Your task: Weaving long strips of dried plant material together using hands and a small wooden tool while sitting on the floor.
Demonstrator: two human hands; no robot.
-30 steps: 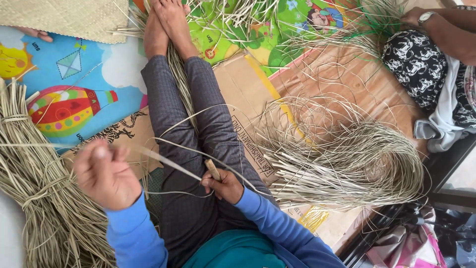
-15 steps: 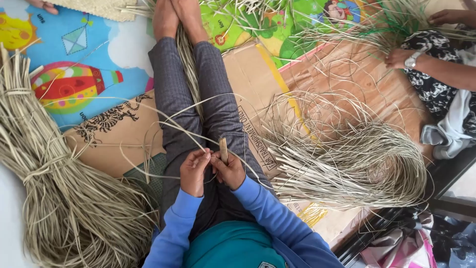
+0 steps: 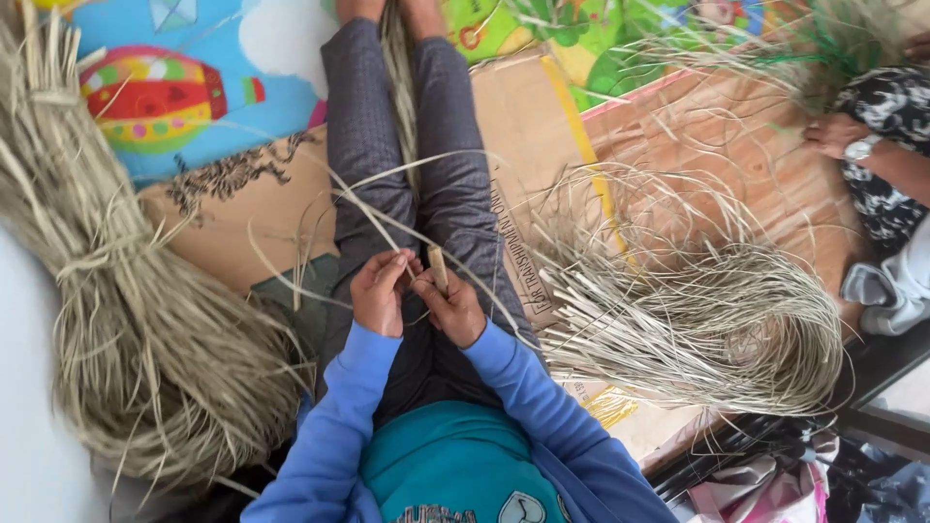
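closely, left hand (image 3: pixel 381 291) and right hand (image 3: pixel 453 308) pinch a straw strip (image 3: pixel 363 215) over the lap.

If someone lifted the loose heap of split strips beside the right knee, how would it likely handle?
Probably floppy: the loose heap of strips curves round in long arcs over the cardboard. Likely light, since each strand is thin and dry-looking. Nothing ties it, unlike the tied bundle, so strands would likely slide out and tangle.
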